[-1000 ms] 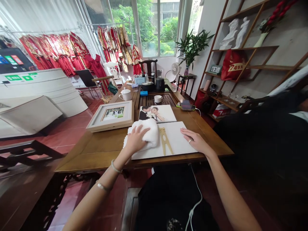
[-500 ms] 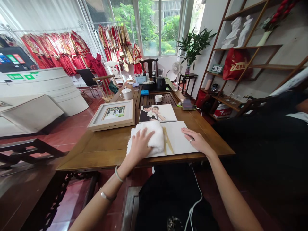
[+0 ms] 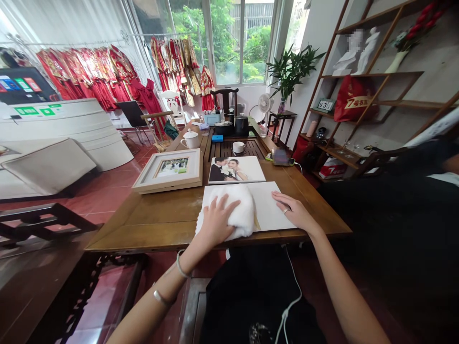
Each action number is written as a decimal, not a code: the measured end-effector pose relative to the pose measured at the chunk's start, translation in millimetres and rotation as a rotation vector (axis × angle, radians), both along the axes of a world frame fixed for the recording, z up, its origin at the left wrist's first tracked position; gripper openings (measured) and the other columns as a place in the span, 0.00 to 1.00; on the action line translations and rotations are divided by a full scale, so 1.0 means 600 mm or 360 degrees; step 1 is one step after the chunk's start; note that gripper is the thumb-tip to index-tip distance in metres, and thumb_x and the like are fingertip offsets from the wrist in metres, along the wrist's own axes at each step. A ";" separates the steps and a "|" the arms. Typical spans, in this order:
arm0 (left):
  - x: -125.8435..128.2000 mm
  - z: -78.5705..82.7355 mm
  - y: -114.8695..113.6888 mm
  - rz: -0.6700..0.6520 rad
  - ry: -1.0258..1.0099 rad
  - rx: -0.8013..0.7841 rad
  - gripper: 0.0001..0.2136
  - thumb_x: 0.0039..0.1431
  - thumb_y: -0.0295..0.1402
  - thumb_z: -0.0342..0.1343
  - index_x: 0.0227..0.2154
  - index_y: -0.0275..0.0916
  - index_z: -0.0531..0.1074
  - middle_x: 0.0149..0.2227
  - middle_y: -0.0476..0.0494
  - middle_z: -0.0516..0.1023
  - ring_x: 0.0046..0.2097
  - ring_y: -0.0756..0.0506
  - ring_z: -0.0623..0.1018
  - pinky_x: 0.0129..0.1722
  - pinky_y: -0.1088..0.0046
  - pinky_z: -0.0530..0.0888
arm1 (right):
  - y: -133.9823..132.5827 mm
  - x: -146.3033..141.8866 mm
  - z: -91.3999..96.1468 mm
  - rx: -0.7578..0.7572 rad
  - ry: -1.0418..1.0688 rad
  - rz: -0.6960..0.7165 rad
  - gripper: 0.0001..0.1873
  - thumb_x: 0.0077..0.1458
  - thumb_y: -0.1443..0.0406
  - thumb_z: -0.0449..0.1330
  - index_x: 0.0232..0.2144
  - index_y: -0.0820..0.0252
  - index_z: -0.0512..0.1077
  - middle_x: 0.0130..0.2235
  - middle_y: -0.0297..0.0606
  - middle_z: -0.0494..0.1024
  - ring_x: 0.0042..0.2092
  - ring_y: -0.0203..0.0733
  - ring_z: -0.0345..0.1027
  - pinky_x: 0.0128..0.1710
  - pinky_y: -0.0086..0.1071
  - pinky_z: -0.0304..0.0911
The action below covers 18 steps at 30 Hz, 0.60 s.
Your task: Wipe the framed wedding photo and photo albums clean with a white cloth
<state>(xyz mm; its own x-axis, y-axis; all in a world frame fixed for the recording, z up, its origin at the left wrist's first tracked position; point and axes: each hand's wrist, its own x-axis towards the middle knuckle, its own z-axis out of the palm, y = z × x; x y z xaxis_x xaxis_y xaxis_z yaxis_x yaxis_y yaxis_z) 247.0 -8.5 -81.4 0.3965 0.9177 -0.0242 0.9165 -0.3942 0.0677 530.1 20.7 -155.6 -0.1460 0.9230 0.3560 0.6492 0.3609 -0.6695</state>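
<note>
Towel (image 3: 244,210): fluffy cloth. Board (image 3: 267,204): smooth, matt. Tabletop (image 3: 143,220): polished wood. Mostly hidden strip (image 3: 256,223): perhaps wood.

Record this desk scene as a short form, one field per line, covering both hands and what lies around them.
Left hand: fingers spread on a white cloth
Right hand: on the right part of a white panel
Cloth position: on the panel's left part
Partly hidden: tan object, a sliver showing beside the cloth
Beyond the panel: print of a couple
Left of the print: framed picture
Farther back: lidded white cup, open white cup, blue box
Surface: wooden table
</note>
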 end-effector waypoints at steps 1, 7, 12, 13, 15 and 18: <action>0.004 0.003 0.015 -0.0007 0.0010 -0.0029 0.35 0.50 0.31 0.54 0.63 0.53 0.54 0.66 0.41 0.51 0.65 0.29 0.54 0.55 0.45 0.63 | 0.000 0.000 0.000 0.0008 0.0001 0.0000 0.19 0.59 0.63 0.52 0.51 0.58 0.73 0.57 0.42 0.72 0.60 0.46 0.62 0.63 0.46 0.54; 0.040 0.006 0.092 -0.0094 -0.0013 -0.0061 0.33 0.53 0.33 0.52 0.63 0.54 0.54 0.66 0.42 0.51 0.63 0.29 0.55 0.53 0.42 0.63 | 0.002 0.002 -0.002 0.0030 0.0020 0.0002 0.19 0.58 0.64 0.53 0.51 0.55 0.73 0.57 0.40 0.72 0.60 0.47 0.63 0.64 0.47 0.54; 0.055 -0.006 0.115 -0.0117 -0.0039 0.0035 0.32 0.53 0.34 0.52 0.62 0.54 0.55 0.65 0.44 0.53 0.63 0.30 0.55 0.53 0.44 0.63 | 0.001 0.002 0.000 0.0026 0.0023 0.0002 0.19 0.58 0.64 0.53 0.51 0.56 0.73 0.57 0.40 0.72 0.60 0.47 0.63 0.64 0.48 0.53; 0.055 -0.009 0.113 -0.0130 -0.0049 0.0074 0.31 0.53 0.34 0.52 0.61 0.54 0.56 0.65 0.44 0.54 0.63 0.30 0.55 0.53 0.44 0.63 | 0.001 0.002 0.000 0.0026 0.0026 0.0006 0.19 0.58 0.64 0.53 0.51 0.56 0.73 0.57 0.40 0.72 0.60 0.47 0.63 0.64 0.48 0.53; 0.053 -0.012 0.101 -0.0161 -0.0065 0.0124 0.31 0.52 0.35 0.53 0.61 0.53 0.57 0.64 0.43 0.55 0.62 0.30 0.56 0.52 0.46 0.64 | 0.001 0.002 -0.001 0.0027 0.0032 0.0014 0.19 0.58 0.64 0.53 0.51 0.55 0.73 0.57 0.40 0.72 0.60 0.47 0.63 0.64 0.48 0.54; 0.048 -0.012 0.067 -0.0235 -0.0070 0.0117 0.31 0.52 0.35 0.54 0.61 0.53 0.57 0.65 0.43 0.54 0.62 0.30 0.56 0.52 0.46 0.65 | 0.000 0.001 -0.002 0.0027 0.0055 0.0009 0.19 0.58 0.64 0.54 0.50 0.53 0.73 0.57 0.38 0.72 0.60 0.47 0.63 0.63 0.48 0.54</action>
